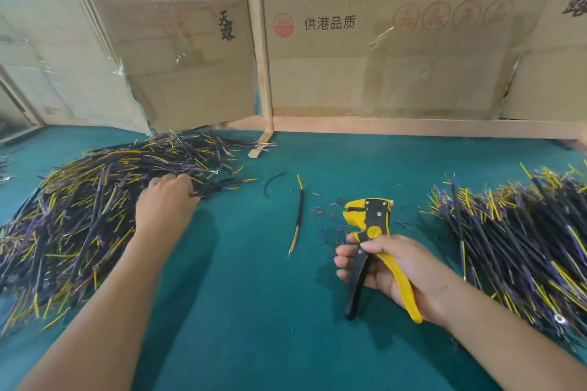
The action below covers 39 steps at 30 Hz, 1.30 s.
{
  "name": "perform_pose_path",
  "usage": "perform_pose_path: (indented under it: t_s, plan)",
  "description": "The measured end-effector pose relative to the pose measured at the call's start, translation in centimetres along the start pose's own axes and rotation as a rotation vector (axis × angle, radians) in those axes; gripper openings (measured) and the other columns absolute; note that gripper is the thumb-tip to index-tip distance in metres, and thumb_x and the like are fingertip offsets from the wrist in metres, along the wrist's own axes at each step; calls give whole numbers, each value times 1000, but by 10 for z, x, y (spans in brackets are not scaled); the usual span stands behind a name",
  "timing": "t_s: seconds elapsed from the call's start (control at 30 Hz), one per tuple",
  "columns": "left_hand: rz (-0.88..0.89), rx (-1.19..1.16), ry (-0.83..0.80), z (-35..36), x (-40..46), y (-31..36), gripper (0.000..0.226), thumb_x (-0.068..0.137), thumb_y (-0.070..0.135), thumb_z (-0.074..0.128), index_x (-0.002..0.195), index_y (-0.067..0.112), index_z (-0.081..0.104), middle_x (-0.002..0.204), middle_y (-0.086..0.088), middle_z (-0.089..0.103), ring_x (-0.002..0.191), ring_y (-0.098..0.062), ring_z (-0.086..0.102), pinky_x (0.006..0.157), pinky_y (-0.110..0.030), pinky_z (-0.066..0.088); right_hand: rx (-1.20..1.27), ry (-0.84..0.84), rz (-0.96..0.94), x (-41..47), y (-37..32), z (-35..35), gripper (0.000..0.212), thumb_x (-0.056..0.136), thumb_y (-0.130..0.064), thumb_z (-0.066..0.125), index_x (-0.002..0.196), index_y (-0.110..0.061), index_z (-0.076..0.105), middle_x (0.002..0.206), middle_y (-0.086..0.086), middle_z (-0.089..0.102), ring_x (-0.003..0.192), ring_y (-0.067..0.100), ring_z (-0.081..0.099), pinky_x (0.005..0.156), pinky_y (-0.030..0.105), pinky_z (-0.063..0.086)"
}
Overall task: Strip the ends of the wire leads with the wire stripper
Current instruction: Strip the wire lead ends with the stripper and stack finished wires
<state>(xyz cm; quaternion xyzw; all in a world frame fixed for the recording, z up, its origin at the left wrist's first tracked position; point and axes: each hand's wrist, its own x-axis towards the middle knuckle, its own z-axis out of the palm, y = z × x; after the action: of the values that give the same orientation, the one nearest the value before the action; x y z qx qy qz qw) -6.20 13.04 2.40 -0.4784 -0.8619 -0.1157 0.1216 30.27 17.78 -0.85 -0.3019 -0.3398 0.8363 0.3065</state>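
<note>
The right hand (394, 267) grips the yellow-and-black wire stripper (371, 241), head pointing away; the left hand (165, 200) rests, fingers curled, on the left wire pile (79, 216), grip unclear.

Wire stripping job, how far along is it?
Done: insulation bits litter the green table, and a pile of wires sits on the right. In hand: the right hand holds the wire stripper; the left hand reaches into the left pile, which looks like what's left.
</note>
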Motion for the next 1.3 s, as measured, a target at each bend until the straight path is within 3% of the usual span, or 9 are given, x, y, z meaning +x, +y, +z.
perform_pose_path:
  t_s: [0.2, 0.5, 0.57, 0.67, 0.73, 0.8, 0.87, 1.0, 1.3]
  plan:
    - [71, 27, 60, 17, 11, 10, 18, 94, 28, 66, 102, 12, 68, 104, -12, 65, 103, -36, 56, 86, -44, 46, -29, -8, 1, -3, -1, 2, 29, 94, 4, 43, 119, 13, 55, 103, 35, 66, 90, 44, 69, 74, 47, 59]
    - [92, -57, 81, 25, 16, 7, 13, 96, 20, 64, 101, 9, 68, 104, -12, 59, 103, -36, 53, 74, -42, 45, -66, 14, -3, -6, -3, 6, 29, 96, 4, 43, 121, 14, 53, 103, 36, 67, 90, 44, 69, 75, 48, 60]
    - [99, -263, 173, 12, 11, 15, 11, 96, 18, 63, 97, 9, 67, 98, -9, 60, 96, -33, 55, 72, -38, 44, -70, 16, 0, -7, -3, 6, 29, 96, 4, 43, 121, 15, 53, 103, 36, 67, 89, 44, 70, 74, 48, 60]
    - [91, -672, 228, -14, -8, 38, 7, 94, 20, 67, 90, 15, 65, 80, 4, 65, 72, -17, 59, 63, -29, 42, -63, 30, 6, -8, -4, 8, 28, 95, 5, 44, 119, 15, 54, 102, 37, 67, 88, 45, 70, 73, 48, 60]
    - [127, -986, 97, -31, -26, 60, 5, 94, 16, 67, 93, 15, 63, 74, 6, 67, 59, -12, 56, 58, -22, 46, -57, 28, 16, -9, -3, 9, 28, 95, 5, 43, 119, 15, 54, 101, 37, 67, 87, 44, 70, 73, 48, 60]
    - [167, -1389, -93, -43, -43, 82, 8, 92, 8, 67, 96, 8, 59, 72, -3, 65, 53, -14, 54, 52, -23, 48, -63, 27, 15, -9, -3, 10, 28, 95, 5, 43, 118, 15, 55, 101, 37, 67, 86, 44, 70, 73, 48, 60]
    - [155, -1633, -231, -48, -54, 99, 20, 86, 11, 67, 100, 1, 57, 72, -9, 64, 50, -16, 53, 49, -24, 48, -74, 26, 17, -9, -4, 10, 27, 95, 5, 43, 117, 15, 56, 101, 36, 67, 85, 43, 70, 73, 47, 61]
    - [119, -1807, -291, -48, -62, 112, 32, 80, 12, 65, 106, -3, 55, 72, -10, 65, 47, -14, 52, 47, -22, 48, -69, 23, 17, -10, -5, 10, 27, 94, 5, 43, 116, 14, 56, 99, 36, 67, 85, 42, 70, 72, 47, 61]
    - [190, -1792, -273, -53, -62, 106, 9, 87, 4, 62, 96, 6, 63, 75, -11, 66, 58, -18, 55, 53, -25, 49, -119, -9, -54, -13, -5, 12, 36, 80, -3, 58, 114, 8, 61, 102, 33, 67, 84, 44, 67, 76, 49, 59]
